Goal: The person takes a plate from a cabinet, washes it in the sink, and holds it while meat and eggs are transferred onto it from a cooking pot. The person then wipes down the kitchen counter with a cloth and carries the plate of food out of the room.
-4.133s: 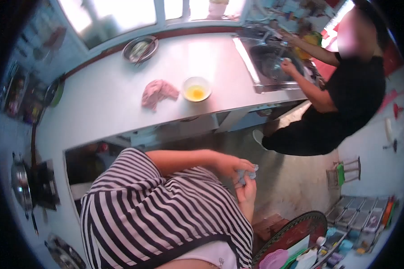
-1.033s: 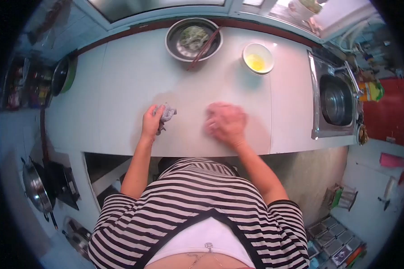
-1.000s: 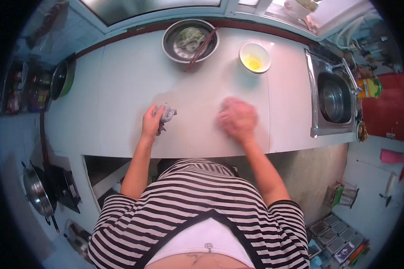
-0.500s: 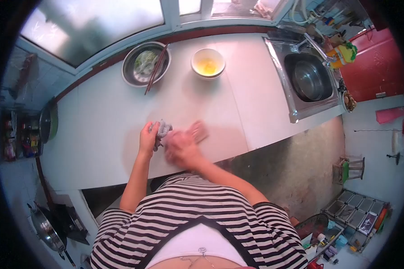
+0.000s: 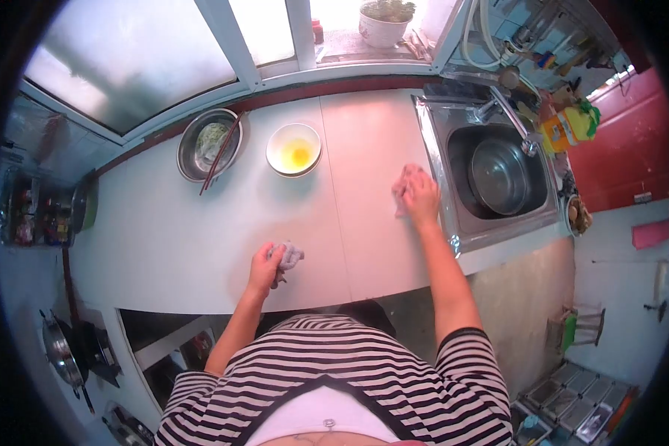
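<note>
My right hand [image 5: 421, 197] presses a pink cloth [image 5: 406, 186] against the white countertop [image 5: 372, 253], just left of the sink's metal edge. Near the counter's front edge, my left hand [image 5: 264, 269] is closed around a crumpled grey cloth [image 5: 291, 256]. Between and beyond the hands stands a white bowl [image 5: 293, 150] holding yellow egg. To its left is a metal bowl [image 5: 189, 152] with pale green shreds in it, and reddish chopsticks [image 5: 221, 154] lie across its rim.
At the right is a steel sink [image 5: 461, 232] with a metal basin [image 5: 498, 175] in it and a faucet [image 5: 509, 115] above. A yellow bottle [image 5: 561, 131] stands behind. Pans [image 5: 62, 349] are at the left, a stool [image 5: 576, 327] at the lower right.
My right hand has moved right with the pink cloth, from beside my left hand to the sink's edge. My left hand still holds the grey cloth. The view has shifted.
</note>
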{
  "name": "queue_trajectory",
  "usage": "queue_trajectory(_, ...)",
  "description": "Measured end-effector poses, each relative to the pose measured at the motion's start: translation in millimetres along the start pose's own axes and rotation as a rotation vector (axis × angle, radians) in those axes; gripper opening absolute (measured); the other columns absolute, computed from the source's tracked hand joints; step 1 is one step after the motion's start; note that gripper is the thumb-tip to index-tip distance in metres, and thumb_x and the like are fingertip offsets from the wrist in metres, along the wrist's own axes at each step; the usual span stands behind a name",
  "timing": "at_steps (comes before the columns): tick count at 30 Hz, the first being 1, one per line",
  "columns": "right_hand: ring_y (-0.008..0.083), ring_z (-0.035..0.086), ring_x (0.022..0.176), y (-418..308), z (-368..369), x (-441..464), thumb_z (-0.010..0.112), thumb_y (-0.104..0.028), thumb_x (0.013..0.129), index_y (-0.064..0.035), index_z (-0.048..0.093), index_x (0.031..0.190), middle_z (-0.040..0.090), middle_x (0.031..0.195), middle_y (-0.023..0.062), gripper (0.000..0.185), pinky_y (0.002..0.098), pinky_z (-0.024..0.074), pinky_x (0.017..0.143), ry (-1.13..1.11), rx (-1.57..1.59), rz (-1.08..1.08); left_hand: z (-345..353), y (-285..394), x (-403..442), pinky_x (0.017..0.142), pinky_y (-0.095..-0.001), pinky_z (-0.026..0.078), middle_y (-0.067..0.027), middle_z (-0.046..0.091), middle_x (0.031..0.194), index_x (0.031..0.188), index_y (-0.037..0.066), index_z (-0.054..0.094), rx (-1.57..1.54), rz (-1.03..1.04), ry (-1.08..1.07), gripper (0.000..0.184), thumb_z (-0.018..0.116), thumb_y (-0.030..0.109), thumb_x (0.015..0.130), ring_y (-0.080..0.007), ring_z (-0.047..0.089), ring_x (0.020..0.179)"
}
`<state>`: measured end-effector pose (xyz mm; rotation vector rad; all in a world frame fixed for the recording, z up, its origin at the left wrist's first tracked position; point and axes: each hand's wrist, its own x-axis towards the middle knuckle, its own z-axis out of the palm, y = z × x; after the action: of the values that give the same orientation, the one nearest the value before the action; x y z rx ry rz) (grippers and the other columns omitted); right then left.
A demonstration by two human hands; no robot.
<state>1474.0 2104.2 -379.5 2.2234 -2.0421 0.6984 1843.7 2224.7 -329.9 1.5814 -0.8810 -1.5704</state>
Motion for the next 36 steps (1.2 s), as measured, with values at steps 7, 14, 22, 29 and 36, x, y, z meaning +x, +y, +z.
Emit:
queue_trajectory(7, 0.0311, 0.032, 0.114, -22, 38, 100, 0.056, -0.031, 0.069, -0.0241, 0.054, 0.107, 0.043, 0.12, 0.0075, 0.039, 0.0536, 0.0189, 0.094, 0.023, 0.032, 0.151, 50, -10, -13, 0.04, -0.0202, 0.034, -0.0005, 0.052, 0.061, 0.081, 0.004, 0.054, 0.027, 0.028, 0.185, 0.021, 0.054, 0.025, 0.082, -0.0058, 0.044, 0.048)
queue_trajectory(14, 0.0284, 0.039, 0.111, -43, -8, -7, 0.064, -0.017, 0.054, -0.0152, 0.058, 0.095, 0.045, 0.116, 0.0104, 0.042, 0.0421, 0.0326, 0.087, -0.151, 0.335, -0.573, 45, -62, 22, 0.062, -0.034, 0.042, -0.0132, 0.055, 0.079, 0.085, -0.002, 0.052, 0.505, 0.266, 0.437, 0.03, 0.054, 0.028, 0.08, -0.0226, 0.052, 0.069)
queue_trajectory(22, 0.0292, 0.042, 0.106, 54, -36, 88, 0.059, -0.011, 0.06, -0.0136, 0.049, 0.112, 0.044, 0.118, 0.0101, 0.053, 0.0415, 0.0346, 0.086, 0.127, 0.016, -0.279, 62, -51, 28, 0.062, -0.0419, 0.04, -0.0164, 0.047, 0.087, 0.088, 0.003, 0.048, 0.863, 0.327, 0.414, 0.027, 0.052, 0.028, 0.079, -0.0359, 0.05, 0.077)
queue_trajectory(29, 0.0274, 0.056, 0.084, 116, 25, 243, 0.047, -0.009, 0.074, -0.0063, 0.057, 0.093, 0.052, 0.105, 0.0145, 0.022, 0.0399, 0.0475, 0.069, 0.303, 0.256, -0.141, 66, -48, 33, 0.062, -0.043, 0.041, -0.0162, 0.047, 0.086, 0.087, 0.005, 0.047, 0.919, 0.256, 0.427, 0.024, 0.051, 0.027, 0.08, -0.0363, 0.049, 0.075)
queue_trajectory(36, 0.0311, 0.054, 0.086, 25, 74, 251, 0.048, -0.038, 0.072, -0.013, 0.063, 0.082, 0.057, 0.094, 0.0112, 0.031, 0.0462, 0.0419, 0.074, -0.02, -0.29, 0.192, 67, -43, 38, 0.064, -0.0425, 0.04, -0.0161, 0.047, 0.087, 0.085, 0.005, 0.046, 0.958, 0.218, 0.4, 0.023, 0.051, 0.027, 0.08, -0.0354, 0.049, 0.078)
